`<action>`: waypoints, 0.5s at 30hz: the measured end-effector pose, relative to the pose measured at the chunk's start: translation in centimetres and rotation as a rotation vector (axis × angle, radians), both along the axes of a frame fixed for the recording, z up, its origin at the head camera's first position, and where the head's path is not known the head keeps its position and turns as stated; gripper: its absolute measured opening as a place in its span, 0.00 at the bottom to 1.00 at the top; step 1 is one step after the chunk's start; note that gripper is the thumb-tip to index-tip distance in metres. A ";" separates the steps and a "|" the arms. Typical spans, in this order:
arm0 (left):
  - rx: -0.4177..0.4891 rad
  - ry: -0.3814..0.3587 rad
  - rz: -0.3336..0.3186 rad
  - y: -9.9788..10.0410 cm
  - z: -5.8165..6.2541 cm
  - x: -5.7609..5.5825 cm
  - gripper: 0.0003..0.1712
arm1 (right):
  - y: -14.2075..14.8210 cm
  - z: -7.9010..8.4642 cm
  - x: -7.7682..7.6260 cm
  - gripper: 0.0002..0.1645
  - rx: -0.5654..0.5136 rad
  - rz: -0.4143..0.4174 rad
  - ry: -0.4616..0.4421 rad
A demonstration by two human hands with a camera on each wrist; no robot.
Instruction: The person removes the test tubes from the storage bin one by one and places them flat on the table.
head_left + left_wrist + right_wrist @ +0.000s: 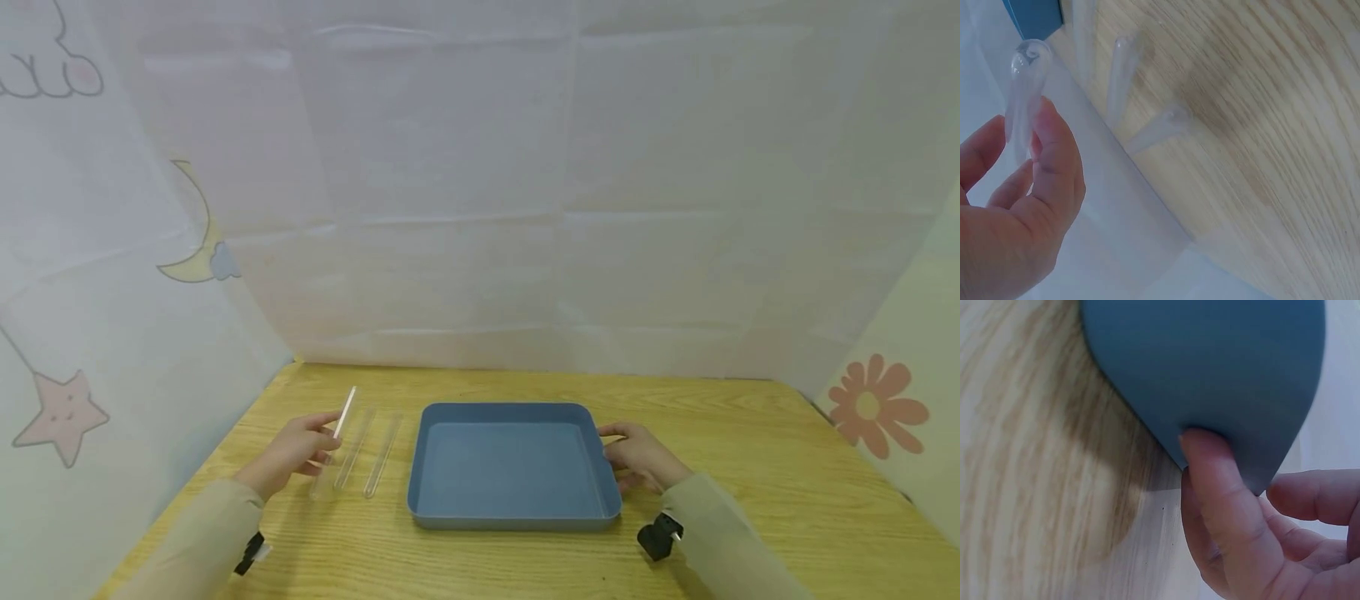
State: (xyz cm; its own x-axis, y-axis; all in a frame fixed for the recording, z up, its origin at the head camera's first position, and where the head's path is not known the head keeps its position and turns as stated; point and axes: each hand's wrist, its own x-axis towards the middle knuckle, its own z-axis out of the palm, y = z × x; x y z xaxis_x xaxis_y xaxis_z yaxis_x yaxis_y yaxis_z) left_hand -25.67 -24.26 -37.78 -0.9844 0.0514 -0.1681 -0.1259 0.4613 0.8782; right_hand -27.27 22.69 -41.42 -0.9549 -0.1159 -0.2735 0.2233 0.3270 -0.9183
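Note:
A clear test tube [1025, 75] is pinched between the thumb and fingers of my left hand [300, 446], its rounded end pointing up toward the camera in the left wrist view. In the head view that tube tilts above the left part of the table. Three more clear test tubes lie below and beside it: one under the hand [320, 482], a middle one [354, 450] and one nearest the tray [384, 457]. My right hand [637, 454] grips the right side of a blue rectangular tray [517, 523]; one digit presses its outer wall [1222, 375], others are at its edge.
The tray's inside floor is bare. Everything rests on a wooden table [720, 417] backed by white sheeting [465, 275]. A printed side sheet with a star [62, 417] stands at left, another with a flower [873, 407] at right.

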 end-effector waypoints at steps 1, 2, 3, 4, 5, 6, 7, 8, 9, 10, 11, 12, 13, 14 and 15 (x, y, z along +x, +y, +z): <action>-0.004 0.001 0.000 -0.1 0.0 0.0 0.35 | 0.0 0.0 0.0 0.29 -0.004 -0.001 -0.001; -0.008 0.003 -0.002 -0.2 0.0 -0.1 0.35 | 0.0 0.0 0.0 0.29 -0.006 0.000 -0.003; -0.008 0.003 0.000 -0.2 -0.1 -0.1 0.34 | 0.0 0.0 0.0 0.30 -0.006 0.005 -0.002; -0.006 0.002 0.001 -0.3 -0.1 -0.1 0.34 | 0.0 -0.1 0.0 0.30 -0.008 0.002 -0.002; -0.005 0.002 0.000 -0.4 -0.2 -0.1 0.34 | 0.0 -0.1 0.0 0.30 -0.009 -0.001 -0.003; -0.007 0.002 0.000 -0.4 -0.2 -0.1 0.34 | 0.0 -0.1 0.0 0.30 -0.009 -0.003 -0.004; -0.008 0.003 -0.001 -0.5 -0.3 -0.2 0.34 | 0.0 -0.2 -0.1 0.30 -0.003 0.003 0.000; -0.010 0.003 0.002 -0.6 -0.4 -0.2 0.34 | 0.0 -0.2 -0.1 0.30 0.001 0.000 0.002; -0.013 0.003 0.007 -0.7 -0.4 -0.2 0.34 | 0.0 -0.3 -0.2 0.30 0.003 -0.003 0.004; -0.019 0.003 0.012 -0.8 -0.5 -0.3 0.34 | 0.0 -0.3 -0.2 0.30 0.003 -0.014 0.004; -0.025 0.003 0.014 -0.9 -0.5 -0.3 0.34 | 0.0 -0.3 -0.2 0.30 0.007 -0.016 0.006; -0.031 0.003 0.017 -1.0 -0.6 -0.4 0.34 | 0.0 -0.3 -0.2 0.30 0.010 -0.016 0.007; -0.035 0.004 0.020 -1.2 -0.6 -0.4 0.34 | 0.0 -0.3 -0.2 0.30 0.012 -0.015 0.010; -0.038 0.003 0.024 -1.3 -0.7 -0.5 0.34 | -0.1 -0.3 -0.2 0.30 0.012 -0.022 0.008; -0.042 0.003 0.020 -1.5 -0.8 -0.5 0.34 | -0.1 -0.3 -0.2 0.30 0.011 -0.020 0.009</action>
